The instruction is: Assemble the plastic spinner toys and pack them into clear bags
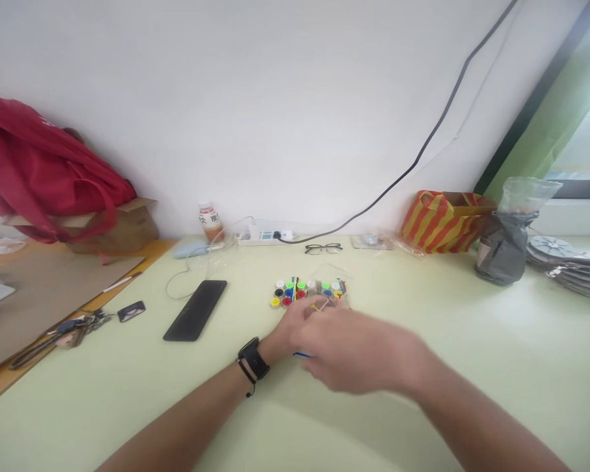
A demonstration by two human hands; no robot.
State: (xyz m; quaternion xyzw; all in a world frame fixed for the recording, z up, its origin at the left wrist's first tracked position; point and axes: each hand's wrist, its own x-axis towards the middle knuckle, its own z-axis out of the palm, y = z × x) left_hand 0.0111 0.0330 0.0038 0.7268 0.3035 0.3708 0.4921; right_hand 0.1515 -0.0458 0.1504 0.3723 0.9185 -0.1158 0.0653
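Note:
My left hand [297, 324] reaches to the middle of the table, a black watch [254, 358] on its wrist. Its fingers are curled, and my right hand covers most of them. Crossing in front of it, my right hand [358, 347] is closed and blurred by motion. A thin blue stick [302, 354] pokes out beside the right fingers; the grip on it is mostly hidden. Near the left fingertips a thin pale stick [320, 306] shows. Just beyond both hands stand several small clear pots with coloured lids [288, 293], with slim coloured sticks among them.
A black phone [195, 311] lies to the left, with keys [81, 328] farther out. Behind are a drink bottle [210, 221], a power strip [265, 237] and glasses [323, 248]. A striped bag [445, 221] and a grey bag [504, 249] stand at the back right.

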